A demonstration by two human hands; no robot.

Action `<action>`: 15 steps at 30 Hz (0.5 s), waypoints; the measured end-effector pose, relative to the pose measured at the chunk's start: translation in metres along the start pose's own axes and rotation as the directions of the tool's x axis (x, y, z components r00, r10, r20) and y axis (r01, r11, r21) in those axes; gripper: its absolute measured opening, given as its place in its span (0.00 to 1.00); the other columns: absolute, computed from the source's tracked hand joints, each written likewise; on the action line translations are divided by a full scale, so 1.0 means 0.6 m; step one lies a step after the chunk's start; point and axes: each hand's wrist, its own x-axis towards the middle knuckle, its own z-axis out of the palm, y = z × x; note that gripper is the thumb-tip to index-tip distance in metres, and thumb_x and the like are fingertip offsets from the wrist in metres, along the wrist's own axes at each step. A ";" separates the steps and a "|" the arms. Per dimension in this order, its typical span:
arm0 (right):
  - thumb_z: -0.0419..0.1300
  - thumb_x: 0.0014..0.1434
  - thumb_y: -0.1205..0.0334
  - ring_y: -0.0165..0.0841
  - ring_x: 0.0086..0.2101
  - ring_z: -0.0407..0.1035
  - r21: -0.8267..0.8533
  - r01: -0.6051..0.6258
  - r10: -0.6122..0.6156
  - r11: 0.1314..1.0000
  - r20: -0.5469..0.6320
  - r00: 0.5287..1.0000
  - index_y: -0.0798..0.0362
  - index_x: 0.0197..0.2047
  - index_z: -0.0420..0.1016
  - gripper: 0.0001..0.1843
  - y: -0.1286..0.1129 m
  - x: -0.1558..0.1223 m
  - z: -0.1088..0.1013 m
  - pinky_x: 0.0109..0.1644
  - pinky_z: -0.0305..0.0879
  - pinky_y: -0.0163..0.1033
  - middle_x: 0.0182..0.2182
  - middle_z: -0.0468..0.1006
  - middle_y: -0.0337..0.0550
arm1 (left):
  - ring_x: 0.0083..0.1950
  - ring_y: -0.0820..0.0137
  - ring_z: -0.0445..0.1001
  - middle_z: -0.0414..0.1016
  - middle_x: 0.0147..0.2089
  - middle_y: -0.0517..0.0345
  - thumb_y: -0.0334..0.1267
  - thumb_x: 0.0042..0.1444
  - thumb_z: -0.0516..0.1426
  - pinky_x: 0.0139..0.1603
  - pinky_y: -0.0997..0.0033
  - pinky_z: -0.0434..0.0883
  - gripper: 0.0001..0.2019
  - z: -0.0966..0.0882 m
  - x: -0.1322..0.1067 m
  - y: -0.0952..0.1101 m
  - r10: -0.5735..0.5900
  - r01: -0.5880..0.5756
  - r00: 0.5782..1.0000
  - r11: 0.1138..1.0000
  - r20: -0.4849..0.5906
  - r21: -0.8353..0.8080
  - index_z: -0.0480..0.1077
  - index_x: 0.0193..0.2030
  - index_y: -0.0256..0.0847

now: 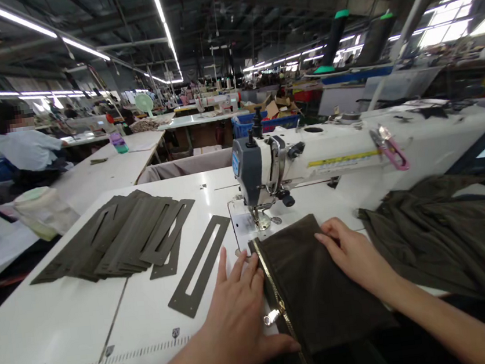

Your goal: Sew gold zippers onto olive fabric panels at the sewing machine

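Observation:
A dark olive fabric panel lies on the white sewing table, with a brass zipper along its left edge. My left hand rests beside that edge, thumb across the zipper near its slider pull. My right hand lies flat on the panel's upper right part. Just beyond the panel stands the sewing machine's needle head, with its presser foot above the panel's top corner. To the left lie a stack of olive slotted strips and one loose strip.
Olive cloth lies heaped at the right. Pink snips hang on the machine arm. A cloth bag sits at the table's far left. A co-worker sits at a neighbouring table, among rows of machines and blue crates.

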 end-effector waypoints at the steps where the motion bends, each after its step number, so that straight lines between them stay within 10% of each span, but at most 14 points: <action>1: 0.46 0.58 0.53 0.37 0.22 0.67 -0.002 -0.002 0.002 1.000 0.007 1.000 0.49 0.32 0.57 0.09 0.003 0.001 0.000 0.28 0.57 0.39 0.21 0.69 0.38 | 0.66 0.47 0.47 0.55 0.64 0.41 0.69 0.41 0.55 0.64 0.39 0.32 0.47 -0.001 0.002 0.001 0.000 0.000 1.000 1.000 -0.006 0.013 0.58 0.60 0.34; 15: 0.51 0.61 0.59 0.38 0.34 0.72 -0.174 -0.117 0.139 0.978 0.123 0.983 0.57 0.45 0.65 0.13 0.025 0.056 0.005 0.36 0.62 0.37 0.29 0.76 0.44 | 0.66 0.47 0.43 0.48 0.66 0.41 0.71 0.45 0.48 0.63 0.40 0.30 0.50 0.003 0.075 -0.030 0.004 -0.006 1.000 0.992 0.021 0.127 0.50 0.64 0.32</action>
